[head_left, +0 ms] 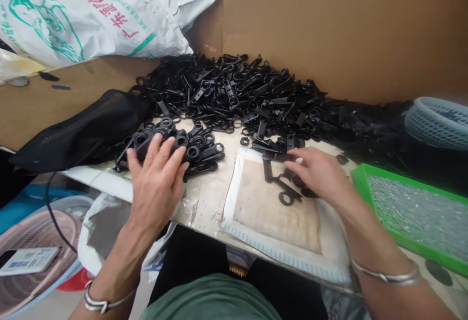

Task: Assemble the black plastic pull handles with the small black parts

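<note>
— How do the fingers stand on your left hand (155, 178)?

— You have them a little apart, palm down, with the tips over a cluster of black parts (199, 152) on the table (204, 200).

— And on your right hand (321, 174)?

— Your thumb and forefinger come close together at a dark piece (276, 157). I can't tell whether you have it clamped; your hand and some blur hide the contact.

— What lies right by them?

— A few loose black pieces (268, 170), below your right fingertips on a cloth pad (270, 227). You can see one ring-ended piece among them.

— Farther out?

— Beyond both your hands spreads a big heap of black parts (234, 86), with brown cardboard (347, 28) behind. To your left is a black mesh bag (91, 125); to your right, a green tray (365, 196) of small clear pieces (420, 217), and past it a pale blue basket (435, 130).
</note>
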`<state>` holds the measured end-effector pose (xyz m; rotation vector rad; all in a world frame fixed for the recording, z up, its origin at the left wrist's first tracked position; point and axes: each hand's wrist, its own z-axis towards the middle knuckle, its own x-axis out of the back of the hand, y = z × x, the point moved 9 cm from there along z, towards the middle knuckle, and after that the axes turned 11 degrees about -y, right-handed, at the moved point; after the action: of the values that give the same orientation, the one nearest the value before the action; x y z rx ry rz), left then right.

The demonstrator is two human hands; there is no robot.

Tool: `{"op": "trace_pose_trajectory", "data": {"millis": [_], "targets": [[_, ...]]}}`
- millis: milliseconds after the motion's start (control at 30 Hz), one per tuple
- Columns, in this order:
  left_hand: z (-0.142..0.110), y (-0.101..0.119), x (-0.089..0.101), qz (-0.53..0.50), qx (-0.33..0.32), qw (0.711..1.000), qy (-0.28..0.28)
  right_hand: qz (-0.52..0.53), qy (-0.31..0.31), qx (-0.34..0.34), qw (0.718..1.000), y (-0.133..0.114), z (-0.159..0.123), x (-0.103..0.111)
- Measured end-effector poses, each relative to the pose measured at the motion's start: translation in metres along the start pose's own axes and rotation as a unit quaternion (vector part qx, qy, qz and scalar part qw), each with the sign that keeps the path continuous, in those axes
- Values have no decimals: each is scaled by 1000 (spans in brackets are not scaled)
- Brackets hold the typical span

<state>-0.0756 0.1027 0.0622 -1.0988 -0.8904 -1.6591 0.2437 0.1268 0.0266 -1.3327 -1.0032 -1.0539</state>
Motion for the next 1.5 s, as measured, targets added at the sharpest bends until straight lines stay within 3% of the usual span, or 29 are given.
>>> {"op": "trace_pose_trajectory", "data": {"millis": [100,200,267,300,433,500,667,967,1167,1267,1367,1500], "targets": [[3,34,2,-40,-63,997,18,66,23,-15,997,16,-15,24],[24,77,-14,-73,-126,986,-81,254,22,-46,966,35,-41,34],[46,95,-35,-69,-117,973,-187,385,8,-53,922,41,-61,27],[60,102,-40,-66,-109,970,-208,431,1,-54,901,42,-72,20],[119,109,-60,-53,-66,967,-240,566,-22,-80,820,55,-109,-17],[142,103,-71,-45,-36,967,-249,590,-34,-97,801,65,-122,-35],[169,91,-91,-47,6,964,-261,564,-44,-116,816,79,-134,-57],[184,148,-115,-116,-48,959,-254,569,-116,-75,811,50,-126,-65],[187,149,-125,-176,-32,947,-268,571,-116,-106,806,59,-136,-71],[183,138,-120,-244,-16,931,-270,572,-98,-121,806,63,-141,-72],[171,127,-101,-340,1,908,-244,569,-63,-117,812,64,-141,-66],[118,125,-72,-483,-7,843,-238,534,-20,-91,840,58,-134,-48]]}}
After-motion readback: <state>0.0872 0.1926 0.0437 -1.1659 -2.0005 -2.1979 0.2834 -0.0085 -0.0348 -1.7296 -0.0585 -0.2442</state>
